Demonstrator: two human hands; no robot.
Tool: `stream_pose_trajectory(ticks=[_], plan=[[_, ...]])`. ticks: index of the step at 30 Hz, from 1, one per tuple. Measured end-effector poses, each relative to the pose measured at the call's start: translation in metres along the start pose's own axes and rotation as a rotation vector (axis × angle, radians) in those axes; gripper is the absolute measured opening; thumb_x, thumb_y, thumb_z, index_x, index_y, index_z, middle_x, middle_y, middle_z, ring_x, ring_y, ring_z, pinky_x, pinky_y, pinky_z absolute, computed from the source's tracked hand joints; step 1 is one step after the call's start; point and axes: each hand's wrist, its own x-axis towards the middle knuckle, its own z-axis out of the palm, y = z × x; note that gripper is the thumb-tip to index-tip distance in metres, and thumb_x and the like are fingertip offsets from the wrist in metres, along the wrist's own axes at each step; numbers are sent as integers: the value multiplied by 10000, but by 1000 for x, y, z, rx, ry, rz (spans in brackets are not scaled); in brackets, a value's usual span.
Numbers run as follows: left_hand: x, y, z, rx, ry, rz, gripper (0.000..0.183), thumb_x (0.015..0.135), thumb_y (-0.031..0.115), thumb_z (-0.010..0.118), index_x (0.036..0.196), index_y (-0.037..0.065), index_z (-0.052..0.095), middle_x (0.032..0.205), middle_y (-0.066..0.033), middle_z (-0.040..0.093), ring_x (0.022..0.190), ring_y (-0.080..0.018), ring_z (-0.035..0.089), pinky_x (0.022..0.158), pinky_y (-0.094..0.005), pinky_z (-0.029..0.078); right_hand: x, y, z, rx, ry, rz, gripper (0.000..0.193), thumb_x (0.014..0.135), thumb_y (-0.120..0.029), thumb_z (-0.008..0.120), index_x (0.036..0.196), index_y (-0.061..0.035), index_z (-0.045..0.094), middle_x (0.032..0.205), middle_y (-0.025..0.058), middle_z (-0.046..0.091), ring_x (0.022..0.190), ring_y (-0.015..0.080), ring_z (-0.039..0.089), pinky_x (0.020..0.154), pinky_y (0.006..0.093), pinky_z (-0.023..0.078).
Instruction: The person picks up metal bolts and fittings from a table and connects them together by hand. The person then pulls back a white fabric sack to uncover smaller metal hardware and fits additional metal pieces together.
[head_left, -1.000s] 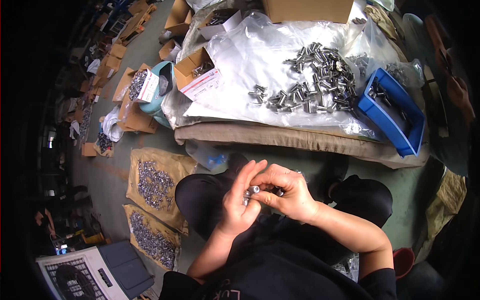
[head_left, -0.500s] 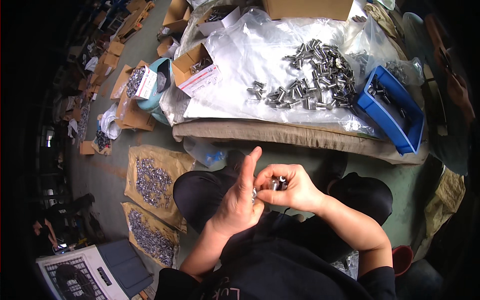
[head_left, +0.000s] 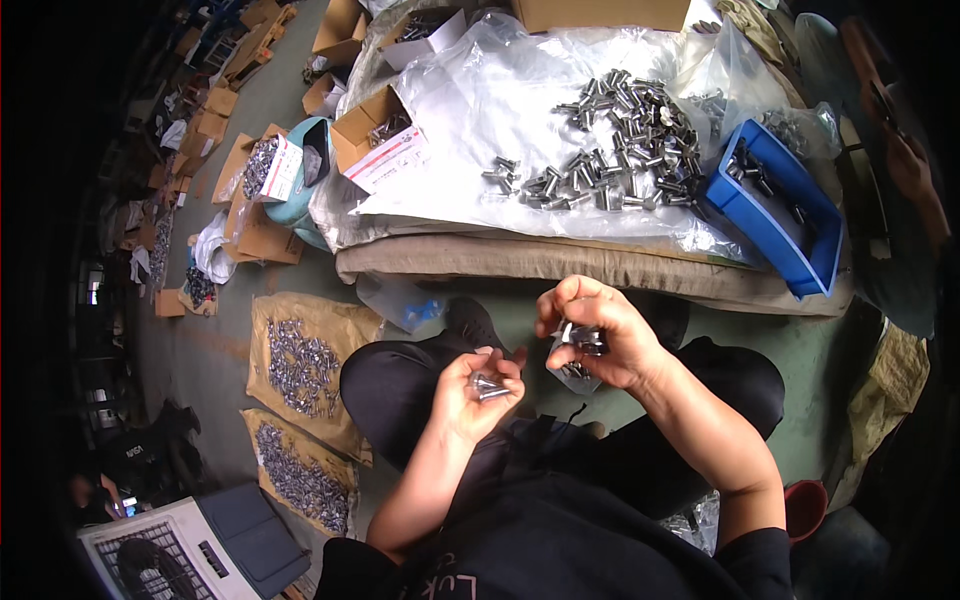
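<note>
My left hand (head_left: 462, 405), palm up with curled fingers, holds a few shiny metal bolts (head_left: 490, 387). To its right and a little higher, my right hand (head_left: 622, 345) is closed around several more of these headed bolts (head_left: 592, 341). The two hands are apart. Below the right hand's fingers a clear bag with small metal pieces (head_left: 575, 371) shows in part. A loose pile of similar bolts (head_left: 640, 135) lies on the plastic sheet (head_left: 480, 110) covering the low table in front of me.
A blue bin (head_left: 775, 225) with some bolts sits tilted at the table's right. An open carton (head_left: 375, 140) stands at its left. Two brown sheets (head_left: 265, 375) heaped with small metal parts lie on the floor at left, near a fan unit (head_left: 160, 550).
My hands, together before, have separated. The right moved up and right with its bolts; the left turned palm up and lowered, showing bolts in it. The view has shifted slightly.
</note>
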Motion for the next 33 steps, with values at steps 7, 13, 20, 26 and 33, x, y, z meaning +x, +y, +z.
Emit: stream_pose_trajectory(ticks=[7, 13, 20, 26, 33], plan=[[-7, -7, 3, 349, -198, 129, 230, 785, 134, 449, 952, 2, 539, 915, -186, 558, 881, -302, 536, 816, -475, 413, 3, 3, -6, -5, -9, 224, 124, 765, -71, 528, 870, -7, 541, 766, 128, 559, 560, 194, 551, 400, 236, 426], [-18, -8, 17, 594, -336, 226, 262, 830, 21, 413, 1085, -16, 457, 1005, -181, 535, 936, -262, 541, 801, -377, 468, 3, 3, -4, -179, 103, 283, 63, 767, -66, 589, 786, -13, 560, 671, 83, 563, 480, 122, 516, 350, 207, 375], [-10, -3, 8, 522, -288, 221, 184, 852, 104, 485, 1021, 38, 519, 905, -98, 588, 860, -179, 576, 650, -282, 520, -3, 7, 7, -688, 164, 208, 135, 728, -36, 617, 859, -14, 594, 638, 1, 560, 469, 37, 473, 387, 169, 345], [-2, -10, 15, 426, -105, 214, 140, 846, 195, 518, 930, 89, 553, 799, -18, 584, 648, -106, 524, 437, -193, 370, -5, 21, 7, -1108, -52, -356, 218, 720, -14, 624, 936, -32, 596, 716, 4, 567, 642, 59, 497, 571, 216, 423], [1, -36, 24, 491, -11, 472, 178, 831, 279, 542, 806, 103, 543, 722, 15, 556, 565, -66, 485, 397, -178, 312, -3, 23, 8, -1309, -41, -540, 212, 702, -26, 643, 911, -28, 606, 712, 59, 545, 622, 150, 521, 567, 257, 433]])
